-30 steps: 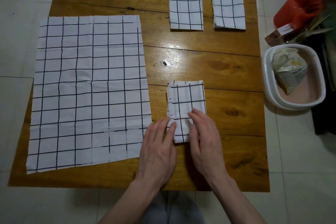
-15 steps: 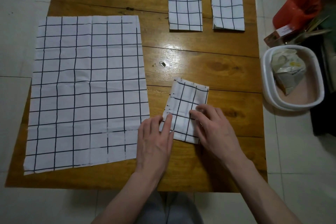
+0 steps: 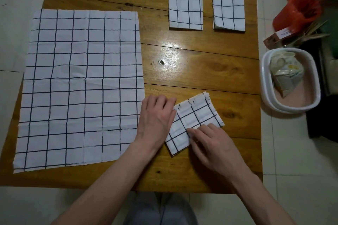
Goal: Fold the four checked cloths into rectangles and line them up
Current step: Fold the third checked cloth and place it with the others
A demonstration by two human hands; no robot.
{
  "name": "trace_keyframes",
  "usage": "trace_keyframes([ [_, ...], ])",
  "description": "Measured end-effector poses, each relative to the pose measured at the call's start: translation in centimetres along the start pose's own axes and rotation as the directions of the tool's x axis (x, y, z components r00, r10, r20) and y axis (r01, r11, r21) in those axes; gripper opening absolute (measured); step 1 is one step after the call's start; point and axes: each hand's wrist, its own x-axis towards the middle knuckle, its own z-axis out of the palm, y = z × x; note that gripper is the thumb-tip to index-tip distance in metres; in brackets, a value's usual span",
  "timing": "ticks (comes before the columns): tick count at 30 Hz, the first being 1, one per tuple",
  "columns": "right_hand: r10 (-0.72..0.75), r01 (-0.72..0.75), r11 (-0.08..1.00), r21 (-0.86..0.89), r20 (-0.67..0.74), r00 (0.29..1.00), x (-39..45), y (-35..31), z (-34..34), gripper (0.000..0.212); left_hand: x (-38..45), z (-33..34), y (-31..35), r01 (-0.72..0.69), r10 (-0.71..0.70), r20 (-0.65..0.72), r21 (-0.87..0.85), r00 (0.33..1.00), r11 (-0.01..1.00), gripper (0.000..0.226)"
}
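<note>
Two folded cloths (image 3: 185, 4) (image 3: 229, 7) are lying side by side at the upper right of the table (image 3: 201, 64), upright and just apart. I am seeing a third folded cloth (image 3: 193, 120) at lower centre, and it has turned: a second ago it was sitting square to the table edge, now it is lying tilted, its top swung toward the right. My left hand (image 3: 157, 118) is resting on the cloth's left edge with its fingers bent at the knuckles; I cannot tell whether they are gripping the fabric or only pressing it. My right hand (image 3: 210, 142) is lying on the cloth's lower right part, fingertips touching the fabric, though I cannot tell if they are pinching a layer. One unfolded cloth (image 3: 80, 86) is filling the left half of the frame, flat and creased. At the right edge, off the table, a white tub (image 3: 265, 100) and a red bag (image 3: 298, 12) are sitting on the floor. I am judging that the third cloth is finished and being swung toward the row, leaving one cloth to fold.
</note>
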Motion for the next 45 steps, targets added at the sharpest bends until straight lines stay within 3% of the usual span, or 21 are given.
trace_keyframes([
  [4, -0.029, 0.029, 0.996, -0.079, 0.005, 1.0, -0.2, 0.9, 0.2, 0.043, -1.0, -1.0, 0.6, 0.062, -0.062, 0.001, -0.083, 0.998, 0.995, 0.033],
  [9, 0.087, -0.085, 0.991, -0.107, 0.013, 0.996, -0.3, 0.6, 1.2, 0.057, -5.9, -1.6, 1.6, 0.078, -0.076, 0.024, -0.104, 0.997, 0.992, 0.04],
  [20, 0.212, -0.208, 0.961, -0.181, 0.001, 0.977, -1.0, -0.6, 2.9, 0.069, -9.8, 0.1, 2.8, -0.068, 0.046, 0.233, 0.086, 0.971, 0.994, 0.061],
  [24, 0.254, -0.269, 0.943, -0.193, -0.101, 0.962, -1.5, -0.6, 2.9, 0.066, -8.4, -0.1, 2.7, -0.084, 0.063, 0.257, 0.074, 0.964, 0.994, 0.061],
  [33, 0.23, -0.228, 0.949, -0.217, -0.015, 0.973, -1.9, 0.1, 3.9, 0.073, -6.5, 0.2, 2.5, -0.142, 0.108, 0.335, 0.079, 0.936, 0.987, 0.065],
  [36, 0.227, -0.233, 0.943, -0.239, -0.056, 0.972, -1.9, -0.1, 3.8, 0.069, -6.4, 0.4, 2.5, -0.152, 0.11, 0.339, 0.102, 0.934, 0.983, 0.066],
  [39, 0.134, -0.151, 0.948, -0.279, -0.08, 0.988, -1.9, -1.0, 3.8, 0.063, -6.5, 0.6, 2.7, -0.15, 0.105, 0.341, 0.108, 0.934, 0.983, 0.066],
  [45, 0.1, -0.102, 0.971, -0.218, -0.019, 0.995, -1.0, -2.4, 4.2, 0.061, -6.5, 0.8, 2.4, -0.177, 0.128, 0.344, 0.117, 0.93, 0.977, 0.066],
])
